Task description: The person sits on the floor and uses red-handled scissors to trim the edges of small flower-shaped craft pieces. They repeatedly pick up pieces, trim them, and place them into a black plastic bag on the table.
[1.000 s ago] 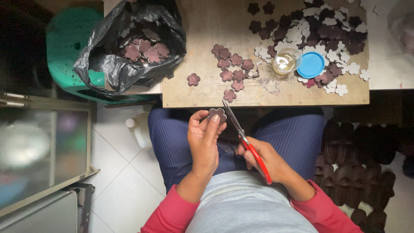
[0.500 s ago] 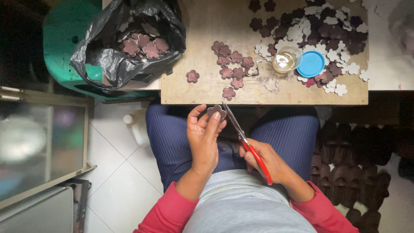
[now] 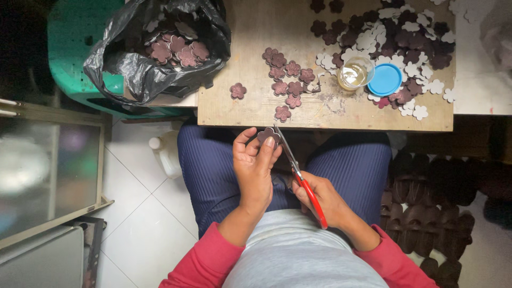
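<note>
Little has shifted: left hand [image 3: 255,169] pinches the small maroon flower-shaped foam cutout [image 3: 268,135] by its edge, light and floppy, right hand [image 3: 320,198] gripping red-handled scissors [image 3: 300,176].

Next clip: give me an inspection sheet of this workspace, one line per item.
Surface: wooden board, worn, glue-stained near the middle.
Job's things: dark flower cutout pinched in the left hand; red-handled scissors in the right hand, blades beside the cutout.
Clutter: maroon and white flower cutouts piled on the board; glass jar; blue lid; black bag holding more cutouts.
Hands: both over the lap, below the board's edge.
Cables: nothing seen.
Surroundings: green crate, white tiled floor, white bottle.
</note>
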